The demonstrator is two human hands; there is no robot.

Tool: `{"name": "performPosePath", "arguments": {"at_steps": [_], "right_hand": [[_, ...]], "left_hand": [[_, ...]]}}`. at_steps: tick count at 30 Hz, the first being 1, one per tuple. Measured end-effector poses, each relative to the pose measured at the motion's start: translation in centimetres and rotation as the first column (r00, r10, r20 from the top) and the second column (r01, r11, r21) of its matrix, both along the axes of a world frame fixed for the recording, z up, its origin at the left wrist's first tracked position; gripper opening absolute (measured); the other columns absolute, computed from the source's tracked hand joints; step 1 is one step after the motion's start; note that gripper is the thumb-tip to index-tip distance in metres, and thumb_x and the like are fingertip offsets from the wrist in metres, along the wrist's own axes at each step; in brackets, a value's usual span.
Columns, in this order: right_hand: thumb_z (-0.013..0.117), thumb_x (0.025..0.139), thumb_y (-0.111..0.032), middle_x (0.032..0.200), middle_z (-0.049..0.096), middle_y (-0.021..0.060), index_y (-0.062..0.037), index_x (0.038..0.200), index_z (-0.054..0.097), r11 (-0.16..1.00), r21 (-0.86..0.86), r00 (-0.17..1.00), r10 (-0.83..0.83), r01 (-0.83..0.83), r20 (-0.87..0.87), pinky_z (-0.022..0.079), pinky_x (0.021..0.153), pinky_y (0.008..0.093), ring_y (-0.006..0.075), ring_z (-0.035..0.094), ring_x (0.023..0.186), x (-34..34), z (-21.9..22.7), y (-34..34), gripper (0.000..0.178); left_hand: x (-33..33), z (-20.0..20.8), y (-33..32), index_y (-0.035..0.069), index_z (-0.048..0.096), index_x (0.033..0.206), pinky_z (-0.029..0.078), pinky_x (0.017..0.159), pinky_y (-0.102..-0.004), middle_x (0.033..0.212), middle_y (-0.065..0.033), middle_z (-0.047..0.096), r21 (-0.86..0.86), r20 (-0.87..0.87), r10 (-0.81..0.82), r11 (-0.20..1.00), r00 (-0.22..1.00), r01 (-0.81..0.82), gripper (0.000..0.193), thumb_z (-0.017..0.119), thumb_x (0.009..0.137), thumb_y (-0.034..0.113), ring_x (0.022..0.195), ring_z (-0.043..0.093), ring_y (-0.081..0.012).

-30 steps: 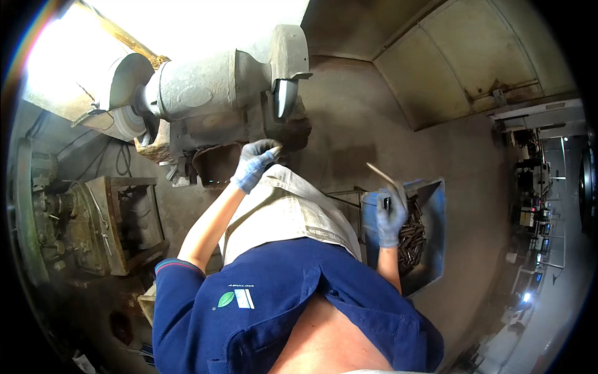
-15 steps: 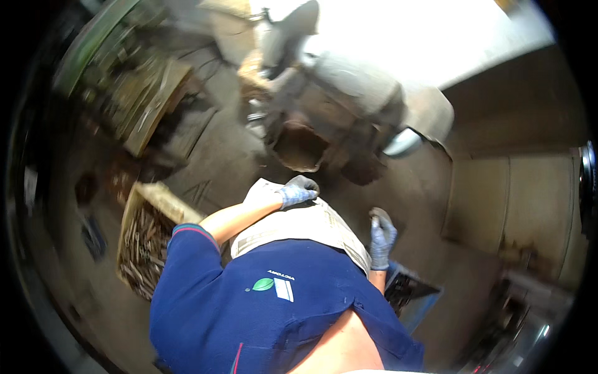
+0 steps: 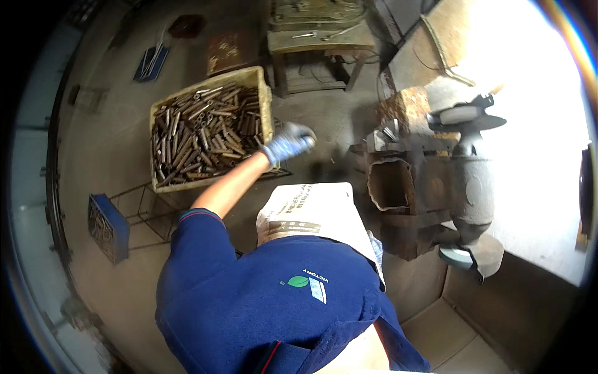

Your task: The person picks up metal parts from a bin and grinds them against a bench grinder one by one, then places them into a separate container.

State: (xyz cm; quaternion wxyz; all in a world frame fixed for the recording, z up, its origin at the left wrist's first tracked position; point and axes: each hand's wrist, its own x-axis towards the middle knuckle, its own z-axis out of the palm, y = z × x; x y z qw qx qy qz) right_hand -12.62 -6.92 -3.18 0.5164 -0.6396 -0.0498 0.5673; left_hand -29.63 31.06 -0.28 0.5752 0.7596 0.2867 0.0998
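Observation:
My left arm reaches forward and left, and my left hand [image 3: 289, 144] in a blue and grey glove hangs beside the right edge of a pale plastic crate [image 3: 266, 93]. Motion smears its fingers, so their grip cannot be made out. Inside the crate lies a heap of short, brownish metal tubes [image 3: 205, 134]. Of my right hand [image 3: 376, 247] only a patch of blue glove shows past the edge of my whitish apron [image 3: 305, 209]; its fingers are hidden.
To the right stands a bench grinder [image 3: 473, 190] on a dark metal stand with a square opening [image 3: 389, 185]. Ahead is a worktable [image 3: 321, 40] with tools on it. At left are a blue bin [image 3: 112, 227] and a wire rack [image 3: 146, 215]. A rusty plate [image 3: 232, 52] lies beyond the crate.
My view has swung left, bringing the crate to the front. My left hand has gone from the apron out to the crate's side. My right hand has slipped mostly behind the apron.

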Motion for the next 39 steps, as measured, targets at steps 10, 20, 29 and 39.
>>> {"name": "performPosePath", "arguments": {"at_steps": [10, 20, 29, 39], "right_hand": [[0.056, 0.091, -0.035, 0.093, 0.067, 0.0081, 0.0059, 0.103, 0.064, 0.994, 0.038, 0.993, -0.108, 0.106, 0.041, 0.047, 0.074, 0.0267, 0.0135, 0.060, 0.082, 1.4, -5.2, 1.4, 0.044], [0.057, 0.091, -0.032, 0.093, 0.067, 0.0082, 0.0060, 0.103, 0.064, 0.962, -0.150, 0.971, -0.215, 0.229, 0.107, 0.047, 0.075, 0.0265, 0.0136, 0.060, 0.082, -0.2, -2.9, -2.0, 0.041], [0.058, 0.091, -0.030, 0.093, 0.067, 0.0083, 0.0061, 0.103, 0.064, 0.940, -0.160, 0.951, -0.281, 0.300, 0.130, 0.047, 0.075, 0.0263, 0.0136, 0.060, 0.082, -2.4, -2.5, -3.5, 0.038], [0.058, 0.091, -0.027, 0.093, 0.067, 0.0084, 0.0063, 0.103, 0.064, 0.963, -0.065, 0.956, -0.248, 0.260, 0.159, 0.048, 0.075, 0.0261, 0.0137, 0.060, 0.083, -2.6, -2.1, -2.6, 0.036]], "left_hand": [[-15.2, -5.5, 11.6, 0.003, 0.066, 0.084, 0.047, 0.056, -0.0278, 0.062, -0.0058, 0.063, 0.172, -0.217, 0.508, 0.860, 0.833, -0.480, 0.012, 0.063, 0.079, 0.013, 0.052, 0.058, -0.0113], [-9.7, -12.7, 14.4, 0.009, 0.069, 0.095, 0.049, 0.084, -0.0417, 0.101, -0.0179, 0.065, 0.465, -0.700, 0.417, 0.882, 0.580, -0.073, 0.023, 0.057, 0.077, 0.017, 0.100, 0.061, -0.0321], [-8.8, -13.6, 14.0, 0.009, 0.070, 0.088, 0.052, 0.077, -0.0426, 0.093, -0.0180, 0.066, 0.507, -0.657, 0.453, 0.857, 0.603, -0.091, 0.023, 0.059, 0.072, 0.021, 0.091, 0.064, -0.0341], [-10.9, -8.6, 12.2, 0.002, 0.063, 0.085, 0.051, 0.074, -0.0399, 0.089, -0.0186, 0.065, 0.537, -0.588, 0.527, 0.822, 0.614, -0.190, 0.018, 0.061, 0.076, 0.018, 0.085, 0.064, -0.0328]]}}
